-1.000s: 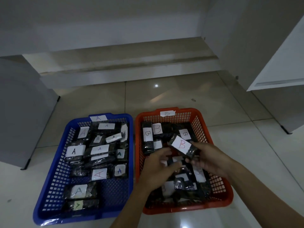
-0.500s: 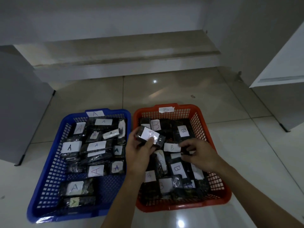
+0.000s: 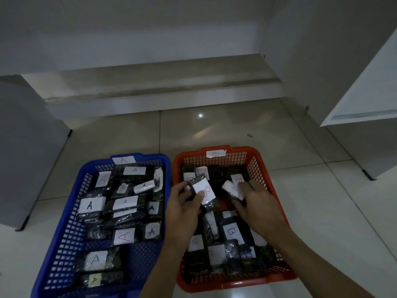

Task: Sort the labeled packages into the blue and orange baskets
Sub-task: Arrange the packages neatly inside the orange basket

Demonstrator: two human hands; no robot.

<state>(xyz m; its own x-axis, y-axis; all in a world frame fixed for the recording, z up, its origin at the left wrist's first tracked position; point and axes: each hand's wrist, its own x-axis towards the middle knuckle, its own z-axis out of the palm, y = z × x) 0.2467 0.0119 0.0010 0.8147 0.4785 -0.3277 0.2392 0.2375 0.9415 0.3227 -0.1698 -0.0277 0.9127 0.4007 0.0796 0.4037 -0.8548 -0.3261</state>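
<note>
Since half a second ago: right hand (image 3: 255, 205) now lifting a second package (image 3: 233, 190). Left hand (image 3: 184, 203) gripping B package (image 3: 204, 191), label up for reading, above orange basket (image 3: 264, 168).

Both forearms reach forward, left hand (image 3: 184, 203) and right hand (image 3: 256, 204) with fingers curled

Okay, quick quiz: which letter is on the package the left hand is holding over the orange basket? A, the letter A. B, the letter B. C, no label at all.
B: the left hand grips a dark package whose white label shows a red B, above the orange basket.
</note>
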